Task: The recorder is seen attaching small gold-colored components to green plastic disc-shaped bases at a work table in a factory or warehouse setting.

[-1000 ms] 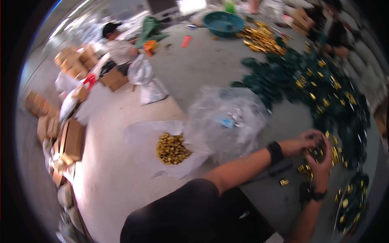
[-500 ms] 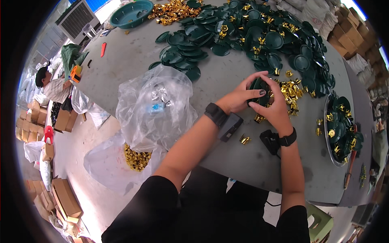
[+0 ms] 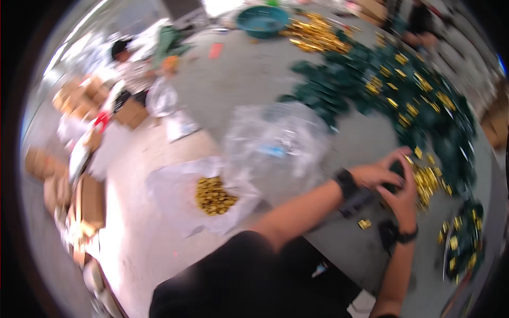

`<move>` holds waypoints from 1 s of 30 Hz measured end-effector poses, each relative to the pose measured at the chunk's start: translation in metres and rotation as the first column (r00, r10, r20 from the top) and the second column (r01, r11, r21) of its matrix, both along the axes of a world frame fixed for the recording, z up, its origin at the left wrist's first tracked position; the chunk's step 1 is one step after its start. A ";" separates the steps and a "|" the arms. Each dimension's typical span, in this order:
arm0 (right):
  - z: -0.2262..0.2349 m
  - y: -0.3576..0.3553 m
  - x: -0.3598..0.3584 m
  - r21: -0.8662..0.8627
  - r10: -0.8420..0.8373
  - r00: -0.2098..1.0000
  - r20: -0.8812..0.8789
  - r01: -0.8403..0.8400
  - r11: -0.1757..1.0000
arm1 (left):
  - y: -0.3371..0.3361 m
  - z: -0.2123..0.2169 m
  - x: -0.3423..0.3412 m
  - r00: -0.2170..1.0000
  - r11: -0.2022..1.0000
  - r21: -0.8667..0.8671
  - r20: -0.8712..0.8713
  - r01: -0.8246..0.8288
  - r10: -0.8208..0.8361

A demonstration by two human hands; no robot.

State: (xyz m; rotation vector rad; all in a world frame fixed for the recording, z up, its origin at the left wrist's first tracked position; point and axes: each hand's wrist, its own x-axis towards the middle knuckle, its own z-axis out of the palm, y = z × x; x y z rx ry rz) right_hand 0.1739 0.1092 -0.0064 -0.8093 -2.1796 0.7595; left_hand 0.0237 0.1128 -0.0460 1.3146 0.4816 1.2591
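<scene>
A packing workshop is shown. Dark green pieces (image 3: 392, 90) and gold clips (image 3: 427, 183) are heaped on the grey surface (image 3: 249, 79) beyond the hands. Cardboard boxes (image 3: 87, 201) are stacked far left.

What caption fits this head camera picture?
Both hands, left hand and right hand, press a dark green piece together beside small gold clips.

Bright daylight, blown out at top left; heavy motion blur smeared the whole frame; fisheye bent edges, black vignette ringed it; hands (image 3: 389, 183) soft, details unreadable.
</scene>
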 end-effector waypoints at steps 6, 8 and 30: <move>0.004 -0.010 0.013 -0.042 -0.118 0.986 0.117 0.124 0.991 | 0.002 -0.001 0.021 0.958 0.943 -0.228 0.213 0.241 -0.194; 0.001 -0.010 0.011 -0.071 -0.115 0.987 0.109 0.123 0.990 | -0.004 0.005 0.018 0.943 0.921 -0.270 0.255 0.281 -0.213; 0.018 0.001 0.023 -0.032 -0.078 0.996 -0.037 0.077 0.997 | 0.004 0.013 0.011 0.846 0.859 -0.234 0.415 0.456 -0.335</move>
